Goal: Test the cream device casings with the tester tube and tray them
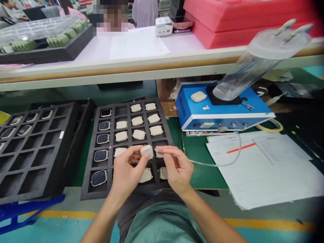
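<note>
My left hand [129, 168] pinches a beige watch case [147, 152] between thumb and fingers, above the black foam tray [87, 189]. Close to its right, my right hand [178, 170] is closed around the end of a thin clear tube [210, 165]. The tip at my right fingertips is too small to make out. From there the tube loops to the front of a blue box-shaped machine [188, 116]. Several more beige cases sit in the tray's compartments, and its left column holds dark-screened watches [101, 155]. My hands hide some of the near compartments.
A second foam tray [57, 162] with some watches lies at left. On the machine are another beige case [198, 97] and a tilted clear cylinder [240, 76]. Papers [265, 175] cover the right side. A raised shelf [101, 72] crosses behind; people are beyond it.
</note>
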A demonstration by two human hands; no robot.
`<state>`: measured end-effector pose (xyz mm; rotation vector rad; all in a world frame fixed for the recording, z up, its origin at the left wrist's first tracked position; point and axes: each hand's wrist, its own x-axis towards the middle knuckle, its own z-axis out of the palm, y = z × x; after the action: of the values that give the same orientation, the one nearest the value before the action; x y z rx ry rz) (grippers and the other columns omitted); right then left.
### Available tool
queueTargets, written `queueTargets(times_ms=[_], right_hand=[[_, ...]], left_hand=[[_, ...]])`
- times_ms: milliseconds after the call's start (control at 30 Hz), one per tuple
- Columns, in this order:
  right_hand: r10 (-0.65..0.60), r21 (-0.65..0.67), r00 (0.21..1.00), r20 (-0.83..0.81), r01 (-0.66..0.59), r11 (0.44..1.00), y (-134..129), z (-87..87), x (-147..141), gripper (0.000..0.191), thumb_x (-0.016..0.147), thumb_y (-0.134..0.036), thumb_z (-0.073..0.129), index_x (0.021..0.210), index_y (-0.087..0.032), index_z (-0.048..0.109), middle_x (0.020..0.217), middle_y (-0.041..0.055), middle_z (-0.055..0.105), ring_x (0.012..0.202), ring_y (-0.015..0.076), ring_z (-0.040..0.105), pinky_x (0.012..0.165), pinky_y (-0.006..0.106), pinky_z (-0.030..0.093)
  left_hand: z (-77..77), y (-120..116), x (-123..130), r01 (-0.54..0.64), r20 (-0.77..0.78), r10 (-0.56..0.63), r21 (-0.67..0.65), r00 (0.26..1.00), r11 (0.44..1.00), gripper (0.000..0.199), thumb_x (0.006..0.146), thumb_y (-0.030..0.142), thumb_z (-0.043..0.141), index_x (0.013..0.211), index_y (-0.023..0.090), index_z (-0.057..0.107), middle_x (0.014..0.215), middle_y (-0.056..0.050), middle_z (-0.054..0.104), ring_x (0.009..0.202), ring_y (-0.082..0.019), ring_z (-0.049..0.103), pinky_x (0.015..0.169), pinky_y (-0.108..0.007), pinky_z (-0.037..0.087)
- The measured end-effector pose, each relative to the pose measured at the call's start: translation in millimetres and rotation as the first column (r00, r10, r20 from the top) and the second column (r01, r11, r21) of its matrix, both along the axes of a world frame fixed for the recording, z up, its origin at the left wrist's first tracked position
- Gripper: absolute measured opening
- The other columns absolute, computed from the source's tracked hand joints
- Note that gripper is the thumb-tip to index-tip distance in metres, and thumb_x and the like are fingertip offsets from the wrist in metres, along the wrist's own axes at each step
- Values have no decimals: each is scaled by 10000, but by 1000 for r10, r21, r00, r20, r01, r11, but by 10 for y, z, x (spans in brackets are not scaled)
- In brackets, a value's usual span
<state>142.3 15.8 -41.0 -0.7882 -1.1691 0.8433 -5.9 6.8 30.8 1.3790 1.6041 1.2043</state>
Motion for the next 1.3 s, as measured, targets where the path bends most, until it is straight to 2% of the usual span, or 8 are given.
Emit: queueTargets(times_ms=[67, 167, 300, 600, 1300], right_hand=[[-2, 5, 1000, 9, 2, 1000, -1, 1, 10, 173, 1006, -169, 610, 1063, -254, 749, 1048, 68, 777, 998, 211, 754, 845, 367, 653], [-8, 9, 1000, 1, 8, 1000, -3, 14, 9, 185, 1008, -162, 605, 1070, -260, 749, 1053, 64, 775, 999, 210, 754, 854, 364, 647], [3, 24, 1000, -18, -2, 1000, 1, 30, -3, 208, 1006, -141, 600, 1077, -264, 752, 1045, 57, 774, 989, 196, 752, 855, 347, 642], [-13, 27, 1000, -9, 13, 1000, 9, 32, 1, 212, 1002, -130, 599, 1071, -256, 755, 1036, 61, 781, 989, 202, 752, 841, 357, 645], [-28, 21, 999, 31, 28, 999, 20, 23, 16, 207, 998, -133, 597, 1073, -252, 749, 1047, 71, 776, 984, 215, 756, 834, 387, 661]], left_hand=[[-107, -81, 131, -71, 169, 69, 7, 983, 997, 283, 801, 273, 793, 1060, 168, 750, 909, -66, 800, 771, -182, 764, 686, -243, 615], [-183, -67, 203, -141, 285, 119, 58, 951, 988, 401, 815, 280, 804, 1194, 179, 724, 1039, -76, 794, 881, -184, 772, 779, -248, 625], [-207, -71, 182, -187, 323, 161, 51, 933, 981, 281, 822, 300, 834, 1058, 176, 745, 973, -64, 803, 873, -172, 776, 792, -226, 623], [-231, -112, 211, -191, 313, 165, 56, 935, 980, 239, 820, 266, 849, 1015, 185, 737, 944, -42, 819, 830, -133, 778, 772, -170, 611], [-236, -128, 219, -170, 259, 135, 116, 956, 979, 218, 812, 206, 847, 1011, 216, 758, 975, -24, 821, 869, -133, 786, 801, -168, 614]])
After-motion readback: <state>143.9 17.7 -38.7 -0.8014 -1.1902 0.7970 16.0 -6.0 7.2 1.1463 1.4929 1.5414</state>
